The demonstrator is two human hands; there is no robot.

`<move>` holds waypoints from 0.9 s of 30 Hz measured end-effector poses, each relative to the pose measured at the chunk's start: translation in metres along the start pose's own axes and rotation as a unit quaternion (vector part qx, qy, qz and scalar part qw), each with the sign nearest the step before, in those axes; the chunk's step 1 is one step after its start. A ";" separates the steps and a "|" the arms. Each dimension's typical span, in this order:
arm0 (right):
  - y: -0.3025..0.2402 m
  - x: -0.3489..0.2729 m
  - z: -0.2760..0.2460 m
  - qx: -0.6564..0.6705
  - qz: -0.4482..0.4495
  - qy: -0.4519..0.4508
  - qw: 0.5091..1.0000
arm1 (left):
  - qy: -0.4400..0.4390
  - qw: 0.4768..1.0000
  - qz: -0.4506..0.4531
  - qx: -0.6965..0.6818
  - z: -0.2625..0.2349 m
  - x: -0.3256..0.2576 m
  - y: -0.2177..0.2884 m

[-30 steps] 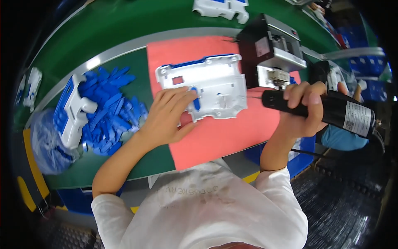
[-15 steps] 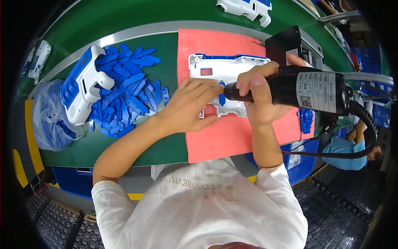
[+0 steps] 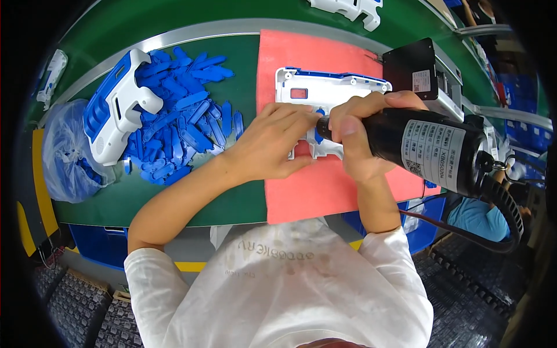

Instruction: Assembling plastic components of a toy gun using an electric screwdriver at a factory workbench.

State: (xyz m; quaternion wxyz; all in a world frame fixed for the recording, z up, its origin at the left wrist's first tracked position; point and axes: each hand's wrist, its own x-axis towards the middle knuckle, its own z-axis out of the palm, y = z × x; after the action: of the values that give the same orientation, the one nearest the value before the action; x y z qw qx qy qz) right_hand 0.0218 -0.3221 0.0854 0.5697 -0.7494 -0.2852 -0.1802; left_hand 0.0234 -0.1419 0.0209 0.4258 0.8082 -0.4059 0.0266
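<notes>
One green workbench (image 3: 232, 210) bears a coral mat (image 3: 310, 197). On the mat lies a white-and-blue plastic housing shell (image 3: 336, 88), inner side up. A black corded electric screwdriver (image 3: 390, 130) is gripped in the right hand (image 3: 362, 142). The left hand (image 3: 275, 141) lies over the shell, fingers extended; whether it grips anything cannot be told. Beside its fingertips, at the screwdriver's nose, sits a blue plastic strip (image 3: 318, 137).

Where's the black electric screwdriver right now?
In the head view, the black electric screwdriver is right of centre, gripped in the person's right hand. Its nose points left, over the white plastic shell, close by the left hand.
</notes>
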 end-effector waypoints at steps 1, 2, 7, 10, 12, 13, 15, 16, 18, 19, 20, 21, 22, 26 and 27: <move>0.000 0.001 -0.001 -0.001 0.002 0.000 1.000 | -0.004 1.000 -0.002 -0.002 -0.001 0.000 0.000; 0.001 0.003 -0.002 -0.006 -0.013 -0.019 1.000 | -0.005 1.000 -0.002 -0.004 -0.001 0.000 0.001; 0.005 -0.005 0.003 0.004 0.027 0.021 0.999 | -0.015 1.000 -0.020 -0.007 -0.004 0.003 0.002; -0.006 -0.001 0.002 -0.005 -0.006 0.025 1.000 | -0.020 1.000 -0.012 -0.001 0.000 0.005 0.003; -0.001 -0.003 0.002 0.025 -0.030 0.116 0.992 | -0.015 1.000 0.013 0.014 -0.001 0.006 0.007; -0.005 -0.001 -0.003 0.125 -0.020 0.186 0.974 | -0.008 0.999 0.020 0.028 -0.002 0.004 0.006; -0.031 0.006 -0.038 0.123 -0.061 0.329 0.934 | -0.025 0.997 0.042 0.052 -0.001 0.003 0.006; -0.033 0.005 -0.072 0.142 -0.134 0.349 0.917 | -0.022 0.995 0.054 0.080 -0.001 0.003 0.010; -0.046 0.003 -0.118 0.064 -0.167 0.430 0.885 | -0.023 0.991 0.063 0.112 0.000 0.002 0.013; -0.046 0.000 -0.135 0.013 -0.161 0.432 0.887 | -0.022 0.991 0.071 0.111 0.000 0.003 0.013; -0.044 -0.003 -0.146 -0.038 -0.154 0.433 0.888 | -0.022 0.991 0.064 0.116 0.001 0.003 0.014; -0.041 -0.006 -0.151 -0.039 -0.132 0.438 0.889 | -0.025 0.991 0.060 0.118 0.002 0.004 0.014; -0.037 -0.009 -0.155 -0.040 -0.109 0.442 0.889 | -0.027 0.991 0.058 0.114 0.003 0.005 0.013; -0.019 -0.007 -0.154 -0.074 -0.072 0.414 0.904 | -0.029 0.991 0.063 0.112 0.003 0.008 0.014; -0.017 -0.009 -0.154 -0.072 -0.070 0.414 0.905 | -0.028 0.991 0.059 0.114 0.003 0.007 0.014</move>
State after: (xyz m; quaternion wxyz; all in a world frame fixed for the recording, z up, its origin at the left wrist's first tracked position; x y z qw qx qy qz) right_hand 0.0124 -0.4686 0.1374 0.5670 -0.6244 -0.0611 -0.5337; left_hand 0.0177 -0.1528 0.0318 0.3168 0.8268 -0.4587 0.0751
